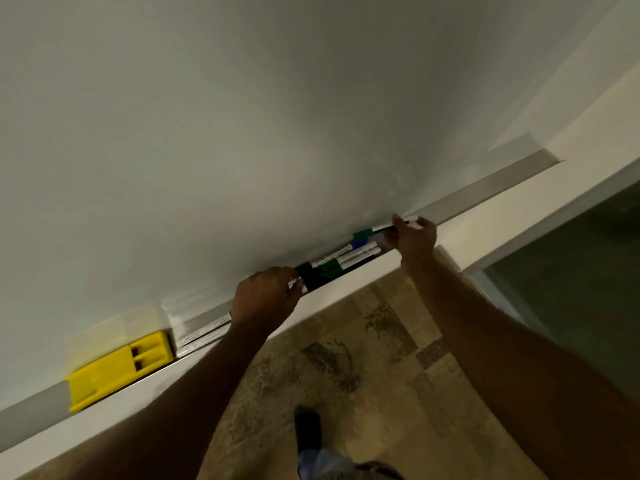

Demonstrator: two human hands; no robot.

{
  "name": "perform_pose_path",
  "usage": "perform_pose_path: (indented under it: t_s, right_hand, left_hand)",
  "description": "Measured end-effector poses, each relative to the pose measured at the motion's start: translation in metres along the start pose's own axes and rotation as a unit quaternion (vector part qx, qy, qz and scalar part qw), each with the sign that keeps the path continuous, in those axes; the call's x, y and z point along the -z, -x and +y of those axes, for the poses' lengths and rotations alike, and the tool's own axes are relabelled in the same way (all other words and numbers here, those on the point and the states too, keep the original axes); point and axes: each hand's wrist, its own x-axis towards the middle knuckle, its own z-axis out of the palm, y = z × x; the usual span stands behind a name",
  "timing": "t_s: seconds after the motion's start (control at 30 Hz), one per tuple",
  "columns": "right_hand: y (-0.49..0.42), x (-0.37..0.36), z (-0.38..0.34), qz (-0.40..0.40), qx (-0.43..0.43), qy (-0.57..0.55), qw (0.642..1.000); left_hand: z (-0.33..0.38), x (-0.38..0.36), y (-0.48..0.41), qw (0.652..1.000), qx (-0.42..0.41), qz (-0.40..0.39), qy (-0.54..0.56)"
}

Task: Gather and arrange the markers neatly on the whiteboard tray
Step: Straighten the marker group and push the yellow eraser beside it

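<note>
Tray (502, 183) holds markers (349, 254) and eraser (117, 368); left hand (266, 299) grips markers, right hand (414, 237) pinches green marker (375, 230).

Bare tray (502, 183) right of markers (349, 254)

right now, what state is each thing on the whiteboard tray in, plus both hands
left hand: grips a white marker barrel
right hand: pinches the green-capped marker
green-capped marker: capped, held by its tail end
marker cluster: capped, lying bunched in the whiteboard tray
yellow eraser: lying in the tray, untouched
</note>
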Motion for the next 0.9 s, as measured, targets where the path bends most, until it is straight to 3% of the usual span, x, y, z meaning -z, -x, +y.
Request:
perform_pose_path:
  t_s: [0.23, 0.47, 0.77, 0.9]
  right_hand:
    - [-0.052, 0.019, -0.005, 0.109, 0.035, 0.134, 0.984]
    - [-0.068, 0.01, -0.007, 0.084, 0.075, 0.355, 0.928]
    - [-0.072, 0.006, -0.003, 0.085, 0.088, 0.419, 0.9]
    - [-0.046, 0.002, 0.001, 0.066, 0.161, 0.426, 0.888]
  left_hand:
    - [-0.007, -0.01, 0.003, 1.0, 0.013, 0.012, -0.011]
    - [-0.006, -0.016, -0.005, 0.999, 0.02, 0.005, -0.027]
    - [0.004, -0.02, -0.012, 0.999, 0.015, -0.022, -0.038]
    - [0.008, -0.021, -0.015, 0.999, 0.013, -0.035, -0.028]
